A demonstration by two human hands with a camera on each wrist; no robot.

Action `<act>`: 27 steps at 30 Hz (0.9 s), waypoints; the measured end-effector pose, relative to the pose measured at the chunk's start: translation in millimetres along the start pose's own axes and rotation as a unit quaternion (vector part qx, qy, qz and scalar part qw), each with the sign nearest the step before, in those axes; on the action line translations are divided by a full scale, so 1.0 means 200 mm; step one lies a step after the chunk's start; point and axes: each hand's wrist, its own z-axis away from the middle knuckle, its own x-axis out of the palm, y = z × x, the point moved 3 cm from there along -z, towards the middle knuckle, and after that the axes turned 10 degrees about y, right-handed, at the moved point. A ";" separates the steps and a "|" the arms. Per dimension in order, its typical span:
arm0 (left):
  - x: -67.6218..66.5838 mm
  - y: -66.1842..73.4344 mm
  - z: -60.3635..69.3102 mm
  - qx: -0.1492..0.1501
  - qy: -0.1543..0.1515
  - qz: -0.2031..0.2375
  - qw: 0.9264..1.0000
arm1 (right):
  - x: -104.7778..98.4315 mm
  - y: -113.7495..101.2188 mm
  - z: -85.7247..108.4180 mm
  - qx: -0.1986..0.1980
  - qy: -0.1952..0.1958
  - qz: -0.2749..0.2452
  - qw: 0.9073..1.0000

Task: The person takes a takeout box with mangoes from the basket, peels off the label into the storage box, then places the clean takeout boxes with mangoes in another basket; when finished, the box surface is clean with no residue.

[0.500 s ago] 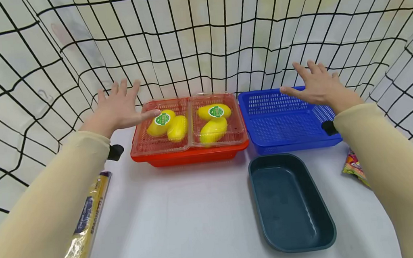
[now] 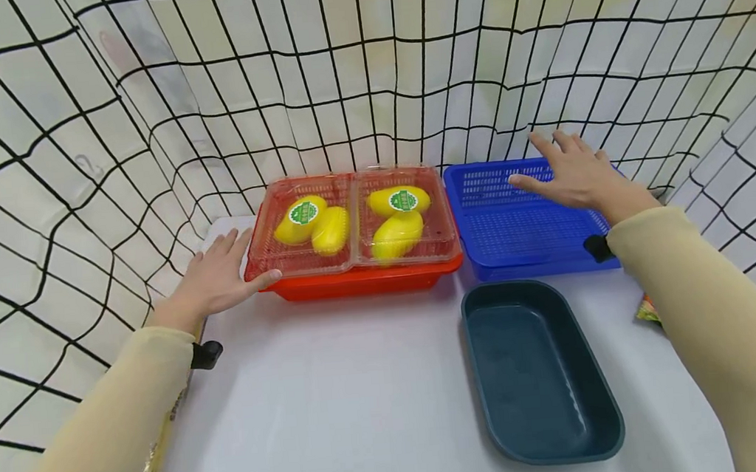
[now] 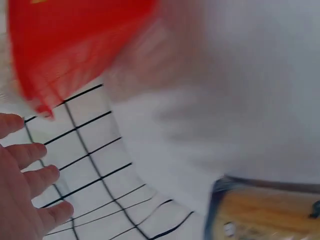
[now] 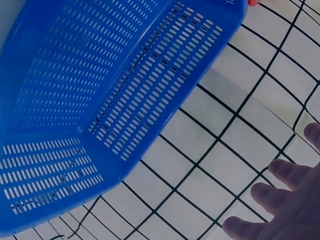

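Note:
The left hand (image 2: 213, 276), fingers spread and holding nothing, is at the left end of the red basket (image 2: 355, 284); whether its thumb touches the rim I cannot tell. On that basket lie two clear plastic boxes with yellow mangoes (image 2: 398, 236) inside, two in each. Over the right part of the blue basket (image 2: 518, 236) the right hand (image 2: 576, 172) hovers with spread fingers, empty. In the right wrist view the blue basket (image 4: 95, 145) has nothing visible in it, and the fingertips are apart from it.
A dark teal tray (image 2: 542, 371) stands in front of the blue basket. A yellow spaghetti packet (image 2: 158, 450) lies at the left, partly under the left forearm. A colourful packet (image 2: 648, 309) shows beside the right sleeve. Black netting (image 2: 367, 100) surrounds the back and sides.
The left hand has moved down and slightly left, away from above the red basket's back left corner. The right hand has shifted slightly. The head view has turned a little.

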 end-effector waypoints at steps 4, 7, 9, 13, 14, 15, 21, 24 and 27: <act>0.07 -0.01 0.01 0.001 0.005 0.010 1.000 | 0.04 -0.01 -0.01 -0.001 -0.005 0.007 1.000; 0.09 0.00 0.01 0.007 0.021 0.006 1.000 | 0.06 -0.03 -0.03 -0.003 -0.007 0.002 1.000; 0.10 0.01 0.00 0.011 0.027 -0.001 1.000 | 0.08 -0.05 -0.03 -0.005 -0.013 -0.004 1.000; 0.11 0.02 -0.01 0.015 0.036 -0.016 0.999 | 0.13 -0.09 -0.05 -0.007 -0.027 -0.012 1.000; 0.11 0.03 -0.01 0.017 0.038 -0.021 0.999 | 0.15 -0.10 -0.06 -0.007 -0.030 -0.013 0.999; 0.11 0.03 -0.01 0.020 0.040 -0.026 0.999 | 0.17 -0.11 -0.06 -0.007 -0.032 -0.015 0.999; 0.12 0.04 -0.02 0.033 0.040 -0.043 0.998 | 0.32 -0.23 -0.11 -0.020 -0.045 -0.017 0.999; 0.12 0.02 -0.01 0.030 0.038 -0.042 0.998 | 0.40 -0.32 -0.14 -0.034 -0.064 -0.038 0.997; 0.12 0.01 -0.01 0.030 0.037 -0.043 0.998 | 0.47 -0.41 -0.16 -0.036 -0.093 -0.080 0.992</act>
